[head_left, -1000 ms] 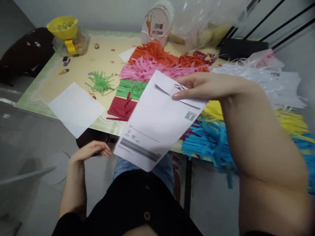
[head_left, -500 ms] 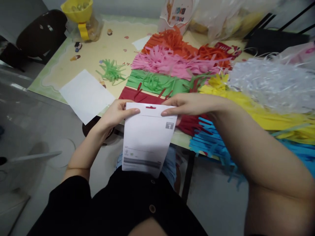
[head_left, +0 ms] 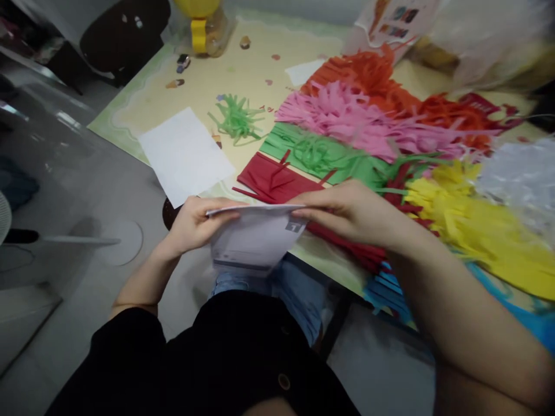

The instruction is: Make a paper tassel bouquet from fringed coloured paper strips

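A flat white packet (head_left: 255,240) with a grey box marked "1" is held up between my hands in front of my lap. Its upper edge now faces me, so the hang hole seen earlier is out of sight. On the left corner, my left hand (head_left: 197,222) pinches it between thumb and fingers. My right hand (head_left: 342,211) grips the right corner the same way. Just beyond the packet lies dark red fringed paper (head_left: 281,179) on the table. A blank white sheet (head_left: 186,156) rests past my left hand, over the table edge.
Green (head_left: 321,151), pink (head_left: 342,118), orange (head_left: 364,75), yellow (head_left: 489,214) and blue (head_left: 388,292) fringed paper spreads over the table (head_left: 143,104). A small green shred pile (head_left: 237,118) sits near the sheet. At the back stands a clear container with a yellow handle (head_left: 198,36).
The packet has tipped so its face looks foreshortened, with both hands still gripping its top corners. The view has swung left, and the table things appear further right.
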A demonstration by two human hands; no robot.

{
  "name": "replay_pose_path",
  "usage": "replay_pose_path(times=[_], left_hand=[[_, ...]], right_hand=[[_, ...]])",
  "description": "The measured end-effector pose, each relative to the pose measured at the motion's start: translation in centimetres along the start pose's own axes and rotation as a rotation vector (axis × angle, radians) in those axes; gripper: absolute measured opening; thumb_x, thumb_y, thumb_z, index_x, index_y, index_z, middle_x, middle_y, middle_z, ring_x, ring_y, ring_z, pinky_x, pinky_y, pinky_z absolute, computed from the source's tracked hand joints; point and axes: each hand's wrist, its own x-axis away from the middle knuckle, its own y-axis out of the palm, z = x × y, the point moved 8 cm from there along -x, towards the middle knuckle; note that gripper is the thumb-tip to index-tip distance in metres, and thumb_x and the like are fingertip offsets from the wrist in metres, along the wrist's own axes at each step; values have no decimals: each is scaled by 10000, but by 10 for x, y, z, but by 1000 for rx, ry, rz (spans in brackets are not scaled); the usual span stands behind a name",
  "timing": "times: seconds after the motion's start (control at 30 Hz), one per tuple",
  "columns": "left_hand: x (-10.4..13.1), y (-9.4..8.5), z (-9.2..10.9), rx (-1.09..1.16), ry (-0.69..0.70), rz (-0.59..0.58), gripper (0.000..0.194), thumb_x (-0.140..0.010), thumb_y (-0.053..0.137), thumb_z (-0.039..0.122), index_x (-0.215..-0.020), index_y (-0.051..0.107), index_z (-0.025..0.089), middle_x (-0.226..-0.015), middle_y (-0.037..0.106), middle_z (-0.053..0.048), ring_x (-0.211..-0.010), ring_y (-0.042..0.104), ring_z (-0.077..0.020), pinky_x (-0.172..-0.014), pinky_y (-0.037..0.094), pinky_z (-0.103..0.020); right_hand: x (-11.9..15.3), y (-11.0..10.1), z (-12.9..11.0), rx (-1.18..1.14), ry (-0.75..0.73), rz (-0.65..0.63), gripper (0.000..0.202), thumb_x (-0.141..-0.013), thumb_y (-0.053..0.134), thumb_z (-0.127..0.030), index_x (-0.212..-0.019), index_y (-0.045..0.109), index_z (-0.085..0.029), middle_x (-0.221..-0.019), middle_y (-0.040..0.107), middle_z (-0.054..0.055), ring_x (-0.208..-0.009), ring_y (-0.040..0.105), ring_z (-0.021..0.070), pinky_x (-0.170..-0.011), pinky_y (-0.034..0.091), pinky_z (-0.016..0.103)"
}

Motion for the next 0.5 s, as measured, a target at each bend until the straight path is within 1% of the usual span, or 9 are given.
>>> replay_pose_path(times=[0.07,0.13,0.17,0.23,0.27,0.33,0.4,0.43,0.5], left_hand=[[18,-24,11,-98,65,-45,177,-978,720,258,-1058,878,268,-1000,867,-40,-804,801,-131,-735,589,-174],[30,-41,3,-171,-5,-154,191,-998,696,302,-1050,879,285,-893,858,-31,-697,777,-131,-646,566,-182],[33,-46,-9,-193,-69,-225,205,-1002,689,355,-1024,877,276,-792,834,-25,-604,733,-128,-574,533,-191],[33,-49,-39,-208,-201,-353,286,-998,671,462,-951,861,253,-639,756,-7,-494,643,-128,-526,506,-220],[29,-48,-55,-197,-247,-386,316,-985,670,500,-923,848,246,-629,740,-4,-516,650,-139,-590,554,-242],[14,-44,-85,-148,-288,-383,321,-932,709,546,-925,835,251,-703,765,-8,-753,768,-207,-980,629,-375],[-5,-41,-112,-89,-305,-326,335,-878,749,572,-974,839,265,-659,733,12,-1061,793,-287,-1315,395,-536],[-14,-41,-123,-60,-313,-298,351,-855,764,586,-979,843,267,-621,709,20,-1175,769,-314,-1363,296,-575],[-28,-43,-143,-21,-330,-213,378,-806,792,615,-906,847,254,-635,731,7,-1306,715,-361,-1358,285,-614]], right_hand=[[-17,18,-6,-144,-18,-175,398,-1041,551,-439,-996,823,-151,-873,827,71,-694,720,142,-678,506,239],[-40,26,3,-199,36,-243,391,-1003,594,-489,-1022,825,-174,-980,845,78,-831,773,187,-762,550,264],[-55,24,15,-159,86,-183,371,-983,613,-488,-1040,818,-183,-1017,845,83,-882,777,211,-804,560,289],[-88,13,47,12,185,79,296,-953,625,-399,-1087,779,-186,-1067,832,101,-940,764,247,-875,559,343],[-104,11,61,77,207,192,276,-935,610,-326,-1123,746,-178,-1091,824,115,-967,759,260,-901,558,366],[-138,26,87,132,203,263,308,-881,568,-194,-1163,684,-158,-1129,803,146,-970,753,270,-903,563,389],[-170,48,109,151,184,237,378,-839,527,-117,-1201,631,-139,-1164,778,181,-996,747,286,-916,568,413],[-183,58,116,162,167,228,399,-827,515,-100,-1214,608,-136,-1193,762,197,-1031,739,298,-931,569,430],[-201,70,126,189,118,225,420,-818,496,-83,-1228,569,-144,-1248,728,218,-1096,714,316,-963,564,461]])
